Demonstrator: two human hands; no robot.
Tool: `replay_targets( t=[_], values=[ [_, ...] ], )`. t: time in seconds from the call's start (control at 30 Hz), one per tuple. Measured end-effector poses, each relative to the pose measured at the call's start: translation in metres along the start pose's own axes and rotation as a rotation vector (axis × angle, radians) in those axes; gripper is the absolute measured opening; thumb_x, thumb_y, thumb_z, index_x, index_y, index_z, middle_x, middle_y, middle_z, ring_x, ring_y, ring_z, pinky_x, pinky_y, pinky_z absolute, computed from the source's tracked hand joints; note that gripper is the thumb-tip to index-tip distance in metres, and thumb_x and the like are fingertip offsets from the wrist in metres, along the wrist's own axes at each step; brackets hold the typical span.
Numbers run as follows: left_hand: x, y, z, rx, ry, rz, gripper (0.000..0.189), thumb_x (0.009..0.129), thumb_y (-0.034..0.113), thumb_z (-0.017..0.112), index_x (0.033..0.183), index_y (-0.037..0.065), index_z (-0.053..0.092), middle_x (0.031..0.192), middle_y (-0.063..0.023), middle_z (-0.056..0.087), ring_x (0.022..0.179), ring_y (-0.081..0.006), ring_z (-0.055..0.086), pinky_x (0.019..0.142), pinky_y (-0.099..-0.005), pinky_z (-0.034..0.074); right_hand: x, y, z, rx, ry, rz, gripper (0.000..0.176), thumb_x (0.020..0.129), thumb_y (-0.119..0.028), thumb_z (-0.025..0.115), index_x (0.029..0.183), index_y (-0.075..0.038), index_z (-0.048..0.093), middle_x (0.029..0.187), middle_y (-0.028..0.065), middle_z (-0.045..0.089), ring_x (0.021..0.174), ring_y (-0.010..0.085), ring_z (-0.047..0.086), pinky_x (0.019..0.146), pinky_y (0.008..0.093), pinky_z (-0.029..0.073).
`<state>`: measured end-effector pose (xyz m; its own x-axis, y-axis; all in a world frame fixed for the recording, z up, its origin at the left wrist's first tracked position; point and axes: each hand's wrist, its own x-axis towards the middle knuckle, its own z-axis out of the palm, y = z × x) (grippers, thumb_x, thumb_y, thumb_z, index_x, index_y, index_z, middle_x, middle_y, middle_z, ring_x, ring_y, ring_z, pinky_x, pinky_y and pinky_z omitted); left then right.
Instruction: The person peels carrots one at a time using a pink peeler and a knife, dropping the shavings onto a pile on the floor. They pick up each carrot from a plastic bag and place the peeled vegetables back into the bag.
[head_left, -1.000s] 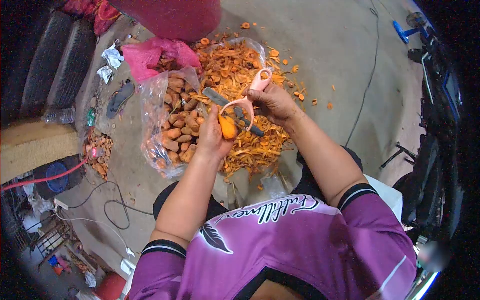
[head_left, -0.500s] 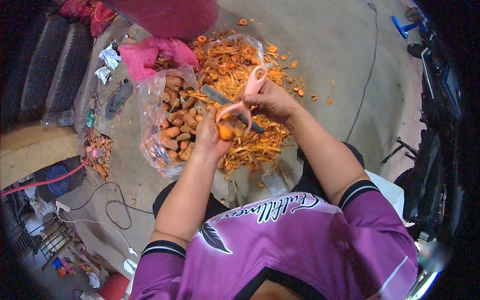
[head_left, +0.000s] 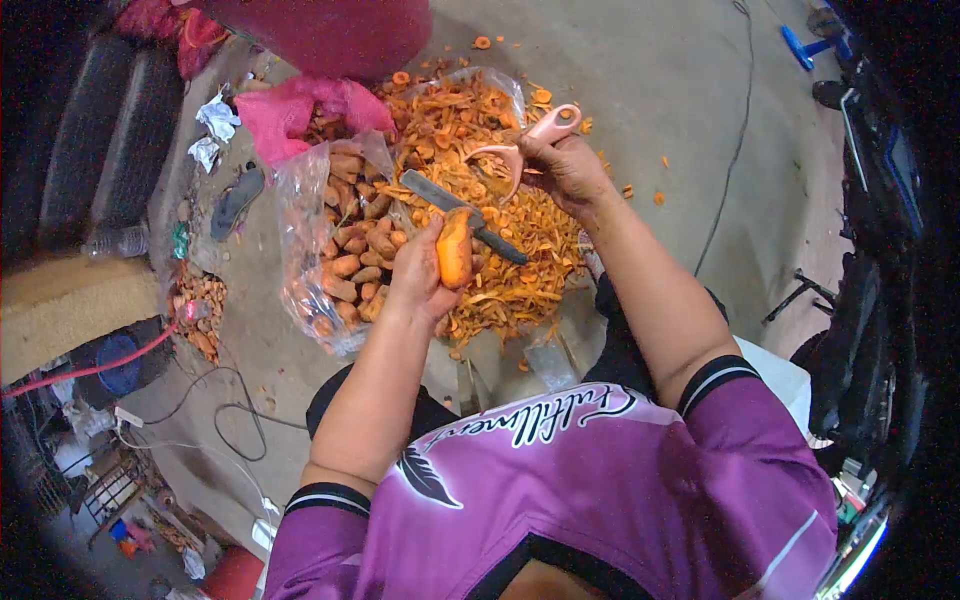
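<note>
Gripping: left hand (head_left: 418, 285) closed around carrot (head_left: 454, 250), upright above peel heap (head_left: 520, 250); right hand (head_left: 572, 172) clasping pink peeler (head_left: 520, 140), apart from carrot; knife (head_left: 462, 215) lying on heap; bag (head_left: 305, 210) alongside

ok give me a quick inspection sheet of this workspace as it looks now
surface: concrete floor, orange scraps scattered on it
job's things: carrot; pink peeler; clear bag of unpeeled carrots; peel pile
clutter: knife lying on the peels; sandal; bottle
hands: left hand closed on the carrot; right hand grips the peeler, clear of the carrot
cables: black cable across the floor; more loops lower left
surroundings: motorbike at right
</note>
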<state>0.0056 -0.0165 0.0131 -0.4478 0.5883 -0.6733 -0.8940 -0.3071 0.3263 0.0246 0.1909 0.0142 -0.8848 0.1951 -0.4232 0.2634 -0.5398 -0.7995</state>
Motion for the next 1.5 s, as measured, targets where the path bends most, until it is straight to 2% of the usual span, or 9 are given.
replay_targets(
  t=[0.3, 0.4, 0.5, 0.7, 0.87, 1.2, 1.33, 1.4, 1.5],
  values=[
    [0.0, 0.002, 0.009, -0.059, 0.083, 0.015, 0.025, 0.086, 0.025, 0.036, 0.099, 0.007, 0.048, 0.083, -0.007, 0.053, 0.071, -0.0179, 0.053, 0.06, -0.0304, 0.047, -0.027, 0.009, 0.034, -0.163, -0.465, 0.202, 0.021, 0.067, -0.011, 0.063, 0.083, -0.003, 0.054, 0.077, 0.0055, 0.056, 0.07, 0.0153, 0.056, 0.063, 0.0279, 0.047],
    [0.001, -0.001, 0.008, -0.056, 0.109, 0.03, 0.024, 0.086, 0.023, 0.037, 0.1, 0.007, 0.047, 0.084, -0.0077, 0.054, 0.073, -0.0184, 0.053, 0.061, -0.0298, 0.046, -0.01, 0.012, 0.018, -0.127, -0.204, 0.07, 0.016, 0.07, -0.01, 0.06, 0.083, -0.002, 0.054, 0.075, 0.0058, 0.057, 0.068, 0.0162, 0.056, 0.063, 0.0294, 0.048],
    [0.011, -0.003, -0.018, -0.156, -0.323, -0.096, 0.025, 0.086, 0.022, 0.035, 0.101, 0.005, 0.047, 0.087, -0.0084, 0.054, 0.076, -0.0192, 0.053, 0.062, -0.0296, 0.046, 0.001, 0.007, 0.0, -0.166, -0.053, -0.06, 0.015, 0.072, -0.012, 0.059, 0.082, -0.002, 0.054, 0.077, 0.006, 0.056, 0.071, 0.0164, 0.056, 0.063, 0.0302, 0.048],
    [-0.011, 0.003, 0.023, -0.032, 0.134, 0.012, 0.025, 0.084, 0.024, 0.044, 0.099, 0.006, 0.048, 0.078, -0.0069, 0.053, 0.067, -0.0185, 0.053, 0.056, -0.0295, 0.047, -0.021, 0.013, 0.026, -0.171, -0.412, 0.097, 0.021, 0.069, -0.014, 0.063, 0.083, -0.001, 0.056, 0.079, 0.0053, 0.058, 0.07, 0.0146, 0.056, 0.063, 0.0264, 0.046],
    [-0.004, 0.0, 0.006, 0.034, 0.048, 0.031, 0.024, 0.082, 0.026, 0.047, 0.096, 0.006, 0.05, 0.077, -0.005, 0.054, 0.064, -0.0171, 0.053, 0.056, -0.0302, 0.048, -0.002, -0.001, 0.005, -0.238, 0.025, -0.02, 0.023, 0.072, -0.016, 0.062, 0.086, 0.0, 0.054, 0.08, 0.007, 0.057, 0.073, 0.0161, 0.056, 0.063, 0.0281, 0.048],
    [0.006, 0.002, -0.004, 0.011, -0.098, 0.019, 0.032, 0.087, 0.034, 0.035, 0.101, 0.008, 0.046, 0.084, -0.0068, 0.052, 0.067, -0.0173, 0.052, 0.056, -0.0264, 0.046, -0.014, 0.002, 0.018, 0.018, -0.117, 0.176, 0.021, 0.073, -0.019, 0.062, 0.086, -0.004, 0.054, 0.08, 0.006, 0.058, 0.073, 0.0156, 0.057, 0.063, 0.0289, 0.048],
    [-0.009, 0.002, 0.028, -0.028, 0.173, 0.03, 0.031, 0.086, 0.033, 0.035, 0.1, 0.008, 0.047, 0.087, -0.008, 0.053, 0.069, -0.0167, 0.052, 0.056, -0.0272, 0.045, -0.02, 0.011, 0.024, -0.078, -0.397, 0.159, 0.021, 0.071, -0.017, 0.063, 0.085, -0.005, 0.054, 0.079, 0.0046, 0.057, 0.073, 0.015, 0.056, 0.064, 0.0284, 0.047],
    [-0.014, 0.002, 0.037, -0.082, 0.173, 0.026, 0.027, 0.084, 0.029, 0.041, 0.097, 0.007, 0.05, 0.083, -0.0076, 0.054, 0.068, -0.0171, 0.052, 0.057, -0.0285, 0.045, -0.018, 0.017, 0.023, -0.089, -0.365, 0.178, 0.021, 0.07, -0.017, 0.064, 0.084, -0.005, 0.054, 0.079, 0.0039, 0.057, 0.073, 0.0147, 0.056, 0.064, 0.0281, 0.047],
    [0.001, 0.0, 0.004, 0.001, -0.11, -0.01, 0.036, 0.088, 0.037, 0.029, 0.101, 0.008, 0.046, 0.09, -0.0079, 0.052, 0.067, -0.0159, 0.05, 0.056, -0.0281, 0.044, -0.003, 0.018, 0.01, -0.184, -0.174, 0.078, 0.017, 0.072, -0.014, 0.062, 0.084, -0.004, 0.054, 0.079, 0.004, 0.057, 0.073, 0.0147, 0.056, 0.065, 0.028, 0.047]
  ],
)
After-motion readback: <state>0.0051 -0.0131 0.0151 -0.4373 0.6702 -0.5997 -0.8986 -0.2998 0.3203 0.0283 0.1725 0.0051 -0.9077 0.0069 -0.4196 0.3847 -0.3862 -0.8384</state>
